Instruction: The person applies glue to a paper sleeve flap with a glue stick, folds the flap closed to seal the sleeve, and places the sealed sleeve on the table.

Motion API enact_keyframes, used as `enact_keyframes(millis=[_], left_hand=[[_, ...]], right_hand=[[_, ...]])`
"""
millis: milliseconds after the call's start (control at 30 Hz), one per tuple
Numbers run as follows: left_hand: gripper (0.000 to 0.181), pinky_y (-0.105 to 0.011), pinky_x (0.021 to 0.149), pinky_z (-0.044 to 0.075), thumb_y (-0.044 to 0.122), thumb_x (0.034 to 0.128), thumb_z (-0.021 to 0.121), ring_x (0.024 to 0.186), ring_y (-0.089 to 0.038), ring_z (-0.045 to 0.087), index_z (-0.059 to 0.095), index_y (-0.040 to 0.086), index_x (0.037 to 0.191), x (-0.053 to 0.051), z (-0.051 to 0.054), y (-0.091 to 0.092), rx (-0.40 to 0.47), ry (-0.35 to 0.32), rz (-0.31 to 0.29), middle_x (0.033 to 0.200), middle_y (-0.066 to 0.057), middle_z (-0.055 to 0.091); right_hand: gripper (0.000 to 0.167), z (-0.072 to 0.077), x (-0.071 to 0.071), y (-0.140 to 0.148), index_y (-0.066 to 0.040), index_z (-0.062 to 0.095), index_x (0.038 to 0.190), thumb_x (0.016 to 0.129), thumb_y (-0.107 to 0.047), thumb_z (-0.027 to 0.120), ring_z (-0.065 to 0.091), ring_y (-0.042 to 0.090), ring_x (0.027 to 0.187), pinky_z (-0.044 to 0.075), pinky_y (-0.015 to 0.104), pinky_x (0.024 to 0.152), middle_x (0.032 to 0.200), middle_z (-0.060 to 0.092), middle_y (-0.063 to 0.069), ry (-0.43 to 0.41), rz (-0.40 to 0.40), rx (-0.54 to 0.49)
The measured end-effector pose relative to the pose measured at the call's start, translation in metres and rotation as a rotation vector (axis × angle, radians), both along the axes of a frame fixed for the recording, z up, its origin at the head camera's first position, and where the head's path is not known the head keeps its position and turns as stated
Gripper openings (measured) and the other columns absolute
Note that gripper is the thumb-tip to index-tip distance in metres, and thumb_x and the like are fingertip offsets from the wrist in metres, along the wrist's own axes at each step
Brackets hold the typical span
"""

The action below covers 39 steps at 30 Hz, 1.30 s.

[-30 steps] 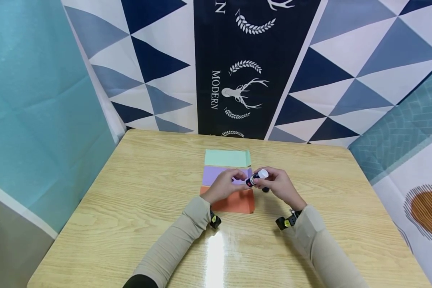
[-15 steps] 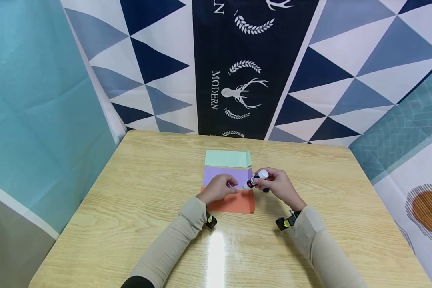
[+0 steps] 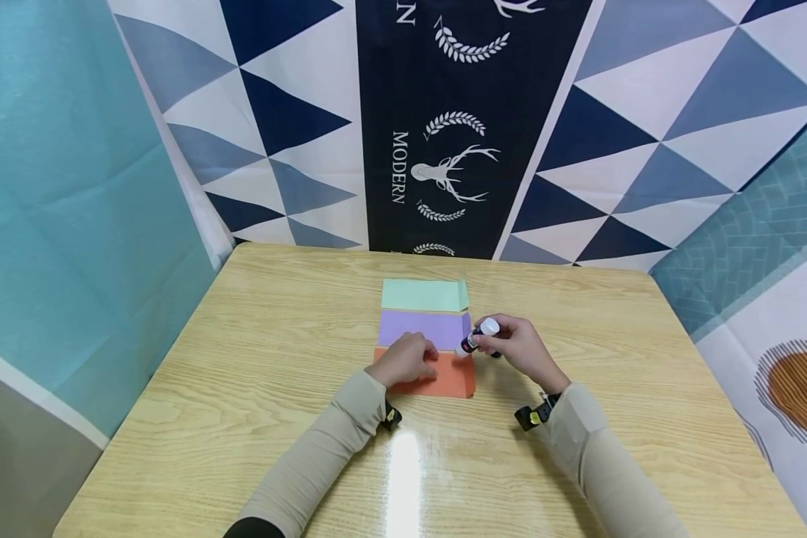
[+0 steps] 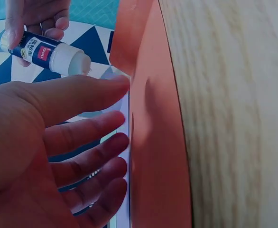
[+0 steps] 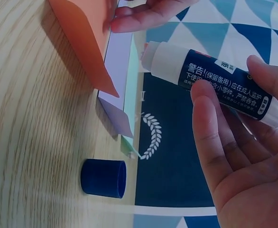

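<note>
My right hand (image 3: pixel 519 345) holds an uncapped glue stick (image 5: pixel 224 83) between thumb and fingers, tilted with its white tip toward the papers. The tip stands just off the right end of the orange paper (image 3: pixel 453 379), whose end flap is folded up. My left hand (image 3: pixel 406 360) is over the orange paper with its fingers extended; in the left wrist view the fingertips are at that paper's far edge, and contact is hard to tell. Behind the orange piece lie a purple paper (image 3: pixel 420 326) and a mint green paper (image 3: pixel 420 295), each with a folded right flap.
The dark blue glue cap (image 5: pixel 103 178) stands on the wooden table (image 3: pixel 296 321) right of the papers, mostly hidden by my right hand in the head view. A patterned cloth (image 3: pixel 296 119) hangs behind the table's back edge.
My left hand has drawn away from the glue stick's tip, leftward and toward me, over the orange paper. My right hand with the glue stick has stayed nearly in place.
</note>
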<state>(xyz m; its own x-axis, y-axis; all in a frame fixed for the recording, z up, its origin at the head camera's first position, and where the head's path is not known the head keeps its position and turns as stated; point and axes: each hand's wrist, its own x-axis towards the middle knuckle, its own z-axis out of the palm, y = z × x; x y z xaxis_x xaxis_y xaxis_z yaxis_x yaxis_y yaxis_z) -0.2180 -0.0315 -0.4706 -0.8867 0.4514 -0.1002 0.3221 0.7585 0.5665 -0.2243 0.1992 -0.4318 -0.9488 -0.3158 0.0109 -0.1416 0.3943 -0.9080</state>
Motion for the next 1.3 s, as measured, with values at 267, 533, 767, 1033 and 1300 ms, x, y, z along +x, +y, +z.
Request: enact_keyframes(millis=[267,533,767,1033,1300], left_hand=[[0.035,-0.029,0.094,0.045,0.022,0.0804,0.078,0.103,-0.022,0.055,0.071,0.01,0.112,0.003,-0.002,0.005,-0.109,0.09,-0.058,0.109,-0.005,0.065],[0.036,-0.029,0.095,0.043,0.02,0.0836,0.075,0.102,-0.02,0.052,0.069,0.012,0.118,0.003,-0.002,0.007,-0.15,0.127,-0.084,0.113,-0.004,0.063],[0.033,-0.028,0.096,0.043,0.022,0.086,0.073,0.107,-0.02,0.053,0.071,0.013,0.118,0.002,-0.004,0.008,-0.198,0.188,-0.149,0.118,-0.003,0.063],[0.034,-0.03,0.096,0.046,0.028,0.0869,0.074,0.111,-0.021,0.054,0.071,0.013,0.117,0.003,-0.003,0.009,-0.212,0.179,-0.179,0.123,-0.004,0.062],[0.044,-0.028,0.092,0.047,0.032,0.0804,0.08,0.104,-0.019,0.055,0.07,0.014,0.119,0.002,-0.004,0.01,-0.194,0.186,-0.147,0.117,-0.002,0.063]], right_hand=[[0.03,-0.004,0.002,0.0,0.001,0.067,0.108,0.086,-0.017,0.075,0.064,0.011,0.07,0.057,0.034,0.066,0.09,0.069,0.013,0.051,0.022,0.07],[0.029,-0.006,0.004,-0.007,0.004,0.068,0.108,0.084,-0.01,0.076,0.061,0.005,0.08,0.052,0.019,0.068,0.102,0.071,0.02,0.134,0.075,0.151],[0.027,-0.007,0.007,-0.01,0.004,0.069,0.11,0.084,-0.005,0.073,0.063,0.015,0.084,0.051,0.021,0.07,0.105,0.071,0.019,0.156,0.127,0.224],[0.026,-0.01,0.008,-0.013,0.0,0.071,0.108,0.081,0.002,0.071,0.06,0.015,0.085,0.05,0.024,0.07,0.106,0.072,0.016,0.205,0.208,0.262],[0.026,-0.01,0.01,-0.014,-0.001,0.072,0.106,0.081,0.007,0.071,0.064,0.025,0.102,0.052,0.028,0.086,0.109,0.071,0.014,0.237,0.359,0.255]])
